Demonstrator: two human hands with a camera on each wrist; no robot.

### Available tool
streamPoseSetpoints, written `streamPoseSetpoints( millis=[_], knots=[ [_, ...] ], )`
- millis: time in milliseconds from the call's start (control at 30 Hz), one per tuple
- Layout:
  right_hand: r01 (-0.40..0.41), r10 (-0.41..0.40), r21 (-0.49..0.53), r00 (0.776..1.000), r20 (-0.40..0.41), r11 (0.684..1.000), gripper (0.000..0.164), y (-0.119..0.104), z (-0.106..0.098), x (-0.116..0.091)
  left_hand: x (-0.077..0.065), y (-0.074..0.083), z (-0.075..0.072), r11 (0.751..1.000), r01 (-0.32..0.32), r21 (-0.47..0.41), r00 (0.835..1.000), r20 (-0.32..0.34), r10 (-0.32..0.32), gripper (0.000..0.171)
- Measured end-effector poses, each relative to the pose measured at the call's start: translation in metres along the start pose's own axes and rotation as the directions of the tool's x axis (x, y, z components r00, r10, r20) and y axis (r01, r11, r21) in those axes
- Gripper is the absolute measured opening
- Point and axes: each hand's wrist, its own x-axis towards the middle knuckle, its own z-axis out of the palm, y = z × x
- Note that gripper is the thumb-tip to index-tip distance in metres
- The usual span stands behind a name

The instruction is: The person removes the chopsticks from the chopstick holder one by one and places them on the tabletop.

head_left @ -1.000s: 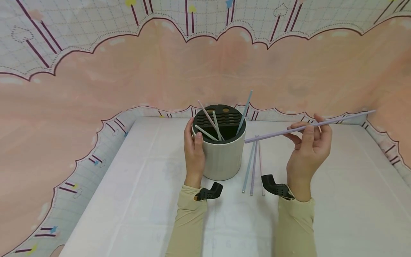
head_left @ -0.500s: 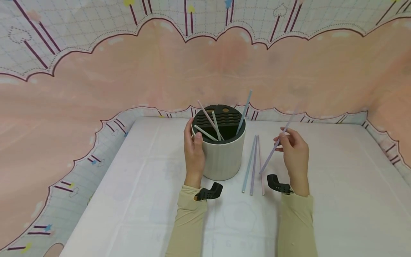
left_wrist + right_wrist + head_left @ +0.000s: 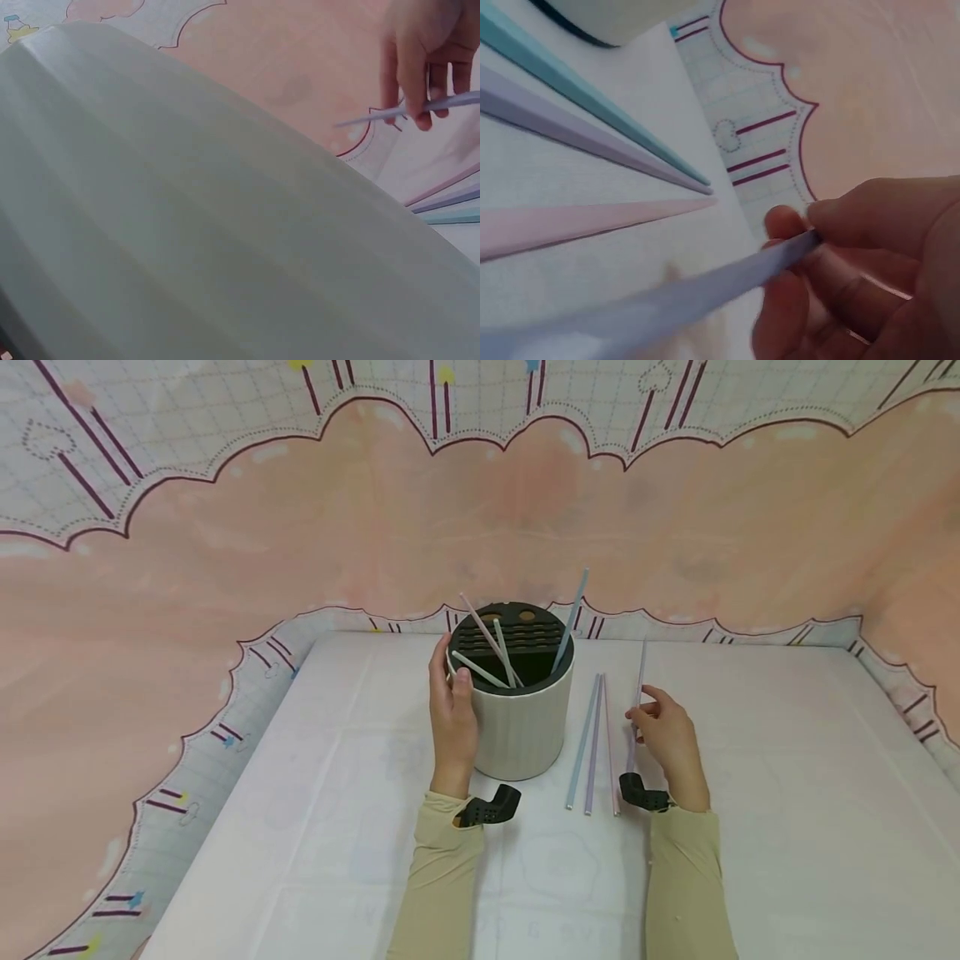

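Note:
A cream ribbed utensil holder [image 3: 525, 739] with a black slotted top stands on the table. My left hand [image 3: 453, 722] grips its left side, thumb near the rim; the other fingers are partly hidden behind it. My right hand [image 3: 670, 735] pinches a purple chopstick [image 3: 697, 296] between thumb and fingers, to the right of the holder. Between them lie a blue chopstick [image 3: 582, 747], another purple chopstick [image 3: 593, 752] and a pink chopstick [image 3: 610, 747], side by side. Out of the holder lean a pink chopstick [image 3: 478, 620], a blue chopstick [image 3: 573, 617] and two pale green ones.
A white cloth [image 3: 345, 827] covers the table. Behind it hangs a peach backdrop [image 3: 390, 527] with a scalloped, patterned border. Black camera mounts sit on both wrists, the right mount [image 3: 642, 795] close beside the lying pink chopstick.
My right hand has moved left and down, turning the purple chopstick from nearly level to nearly lengthwise, alongside the lying ones. The left hand and the holder have stayed put.

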Motion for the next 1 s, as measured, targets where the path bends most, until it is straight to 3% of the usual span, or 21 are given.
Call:
streamPoseSetpoints(
  millis=[267, 433, 633, 833, 1000],
  knots=[
    [-0.033, 0.039, -0.116, 0.998, 0.056, 0.993, 0.05, 0.01, 0.009, 0.001, -0.002, -0.001, 0.001, 1.0, 0.012, 0.0, 1.0, 0.009, -0.012, 0.055],
    [-0.026, 0.028, -0.198, 1.0, 0.009, 0.98, 0.046, 0.008, 0.017, 0.0, -0.001, 0.0, 0.0, 1.0, 0.009, 0.001, 1.0, 0.005, -0.009, 0.056],
    [0.047, -0.061, -0.265, 0.997, -0.047, 0.963, 0.037, 0.007, 0.025, 0.002, -0.001, 0.0, -0.001, 1.0, 0.008, -0.001, 1.0, 0.0, -0.008, 0.056],
    [0.038, -0.051, -0.227, 0.997, -0.051, 0.973, 0.034, 0.005, 0.023, 0.001, -0.001, -0.001, -0.001, 1.0, 0.022, -0.002, 1.0, 0.003, -0.022, 0.054],
    [0.092, -0.101, -0.08, 0.988, -0.119, 0.993, 0.033, -0.009, 0.018, 0.001, 0.0, -0.001, -0.001, 1.0, 0.015, -0.01, 1.0, 0.009, -0.015, 0.053]
  ],
)
